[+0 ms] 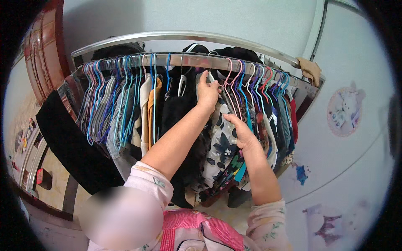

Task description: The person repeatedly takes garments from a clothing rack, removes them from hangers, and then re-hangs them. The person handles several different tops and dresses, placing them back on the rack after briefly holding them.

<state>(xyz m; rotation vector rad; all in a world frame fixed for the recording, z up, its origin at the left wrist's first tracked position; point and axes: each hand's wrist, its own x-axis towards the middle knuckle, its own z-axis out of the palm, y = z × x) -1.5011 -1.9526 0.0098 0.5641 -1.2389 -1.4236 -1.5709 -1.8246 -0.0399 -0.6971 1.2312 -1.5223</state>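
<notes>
A crowded clothes rack stands in front of me, with garments hanging close together from its rail (pixel 138 61). My left hand (pixel 207 93) is raised to the rail, its fingers closed around the top of a clothes hanger (pixel 211 67) at the collar of a garment. Just below and to the right, my right hand (pixel 241 133) grips the edge of a white floral garment (pixel 225 146) with dark flowers; the thumb lies on the cloth and the other fingers are hidden. Left of my left forearm hangs a fluffy black garment (pixel 173 112). Pink hangers (pixel 233 90) crowd against my right hand's side.
Blue hangers (pixel 119 125) with grey and denim clothes fill the rack's left part. Black cloth (pixel 71 138) drapes over its left end, a tan cloth (pixel 309 70) over its right. A white wall panel (pixel 351 159) with pictures stands at right, a red-brown wooden door (pixel 44 50) at far left.
</notes>
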